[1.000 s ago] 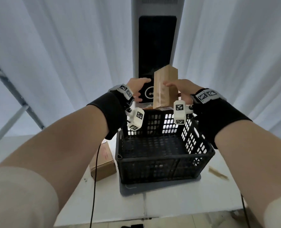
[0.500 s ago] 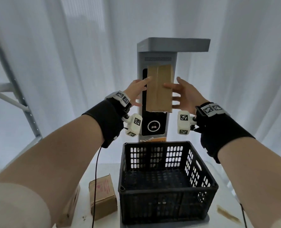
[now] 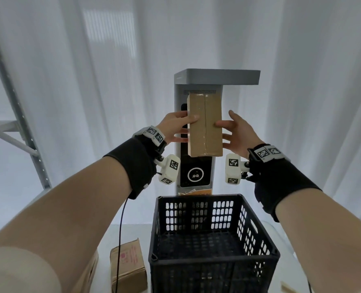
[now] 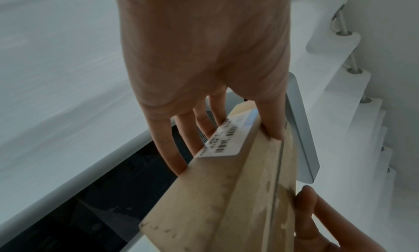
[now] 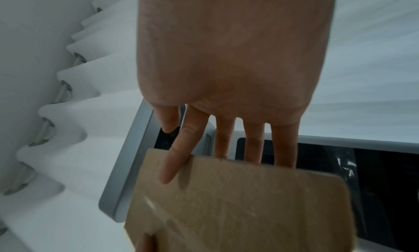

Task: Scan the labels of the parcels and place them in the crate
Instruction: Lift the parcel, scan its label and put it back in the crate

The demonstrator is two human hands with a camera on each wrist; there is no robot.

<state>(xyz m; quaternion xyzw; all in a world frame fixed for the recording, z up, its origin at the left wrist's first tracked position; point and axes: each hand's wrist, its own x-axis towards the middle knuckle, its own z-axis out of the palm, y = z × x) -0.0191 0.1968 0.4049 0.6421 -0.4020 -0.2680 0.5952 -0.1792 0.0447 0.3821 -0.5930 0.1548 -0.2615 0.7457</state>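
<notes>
The tall grey scanner stand (image 3: pixel 198 132) rises just beyond the fingertips of both hands, its dark screen behind them and its flat head overhanging above. Below the wrists, nearer the person, sits the black lattice crate (image 3: pixel 213 240), with nothing visible inside, and another brown carton (image 3: pixel 127 264) lies down beside it under the left forearm. Between the two hands a slim cardboard parcel (image 3: pixel 204 125) is held upright against the stand, its taped seam facing the person. The left hand (image 3: pixel 176 127) pinches its left edge, thumb on the near face and fingers (image 4: pixel 169 148) behind, beside the white barcode label (image 4: pixel 229 141) on the far side. The right hand (image 3: pixel 237 134) steadies the opposite edge, index finger on the near face, the others behind. The parcel looks stiff, light and smooth with tape; gripping the long edges, clear of the label, seems safest.
</notes>
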